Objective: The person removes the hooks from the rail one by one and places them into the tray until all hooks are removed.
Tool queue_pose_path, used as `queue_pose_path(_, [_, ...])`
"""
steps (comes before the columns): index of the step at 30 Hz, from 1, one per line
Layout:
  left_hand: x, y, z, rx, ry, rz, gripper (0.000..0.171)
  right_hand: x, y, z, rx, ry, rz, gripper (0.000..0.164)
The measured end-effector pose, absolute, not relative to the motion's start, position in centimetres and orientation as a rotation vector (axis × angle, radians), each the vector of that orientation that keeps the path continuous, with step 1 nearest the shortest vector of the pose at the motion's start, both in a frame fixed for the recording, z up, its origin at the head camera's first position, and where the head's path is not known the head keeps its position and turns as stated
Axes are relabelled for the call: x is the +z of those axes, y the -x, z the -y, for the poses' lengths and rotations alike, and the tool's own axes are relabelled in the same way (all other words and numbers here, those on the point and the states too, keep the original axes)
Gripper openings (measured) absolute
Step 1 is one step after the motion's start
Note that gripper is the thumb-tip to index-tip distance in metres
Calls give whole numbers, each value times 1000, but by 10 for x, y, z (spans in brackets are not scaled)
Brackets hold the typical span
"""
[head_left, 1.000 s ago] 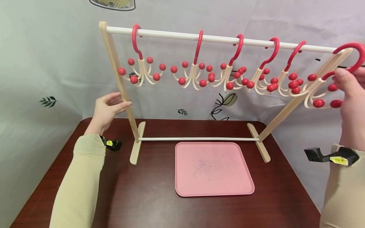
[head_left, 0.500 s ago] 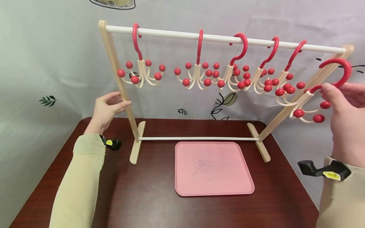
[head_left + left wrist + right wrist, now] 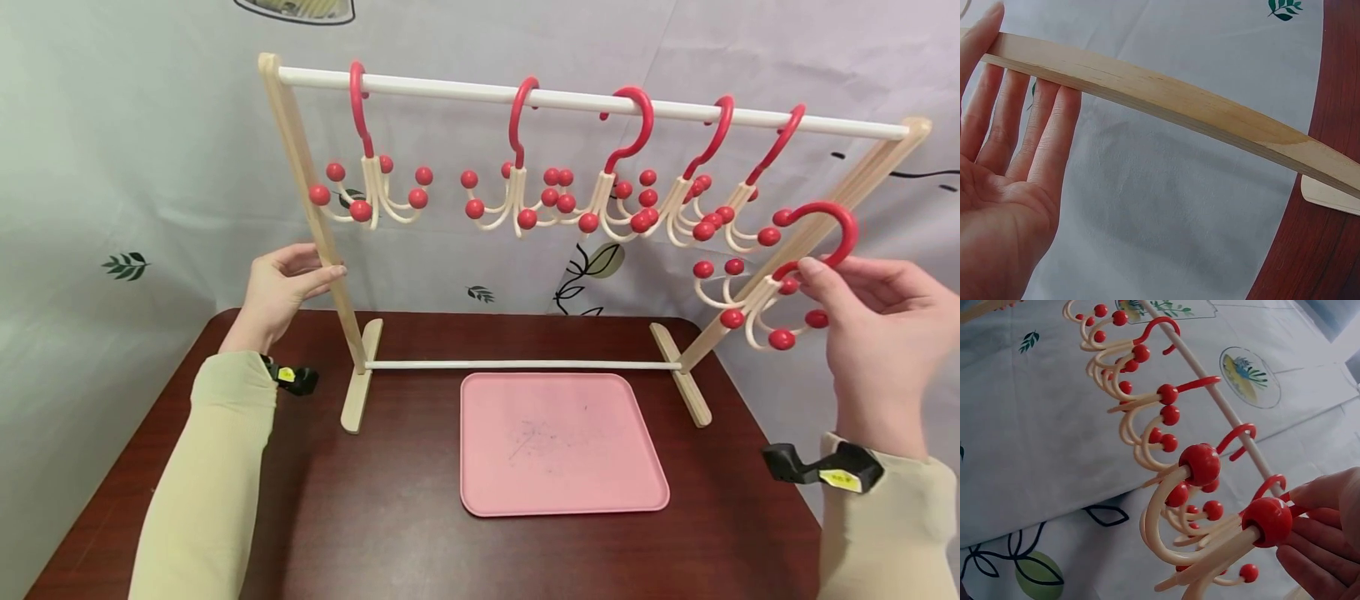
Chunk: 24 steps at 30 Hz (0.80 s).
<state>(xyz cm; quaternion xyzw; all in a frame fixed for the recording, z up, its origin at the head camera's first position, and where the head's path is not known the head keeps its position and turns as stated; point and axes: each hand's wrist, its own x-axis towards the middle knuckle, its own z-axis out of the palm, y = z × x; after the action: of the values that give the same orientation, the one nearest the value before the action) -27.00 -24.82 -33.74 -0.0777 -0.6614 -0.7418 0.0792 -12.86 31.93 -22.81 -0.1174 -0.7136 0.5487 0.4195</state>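
My left hand (image 3: 281, 287) pinches the left wooden post (image 3: 1147, 90) of a small rack, thumb on one side and nearly straight fingers on the other. My right hand (image 3: 881, 333) pinches a multi-arm hook hanger (image 3: 763, 292) by the base of its red hook. Its pale curved arms end in red balls, and its hook is off the rail, in front of the right post (image 3: 810, 221). Several like hangers, among them one at the far left (image 3: 371, 187), hang from the white top rail (image 3: 450, 88). In the right wrist view, the held hanger's red ball (image 3: 1266, 522) partly covers my fingers.
A pink tray (image 3: 562, 492) lies on the dark red-brown table (image 3: 360, 525), in front of the rack's white lower bar (image 3: 525, 365). Wooden feet (image 3: 356, 400) support the rack. A patterned cloth (image 3: 187, 167) hangs behind. The hanging hangers' arms crowd together on the right.
My right hand has brought the held hanger down and to the left, away from the rail's right end. Hanging hangers have swung and turned slightly. The left hand has stayed on the post.
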Motion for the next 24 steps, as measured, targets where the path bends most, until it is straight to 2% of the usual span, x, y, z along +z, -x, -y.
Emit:
queue_pose_path(15, [-335, 271, 249, -2230, 265, 2014, 27, -275, 137, -304, 1628, 49, 1764, 34])
queue_pose_path(24, [-335, 272, 250, -2263, 293, 1995, 27, -296, 141, -280, 1566, 12, 1947, 29])
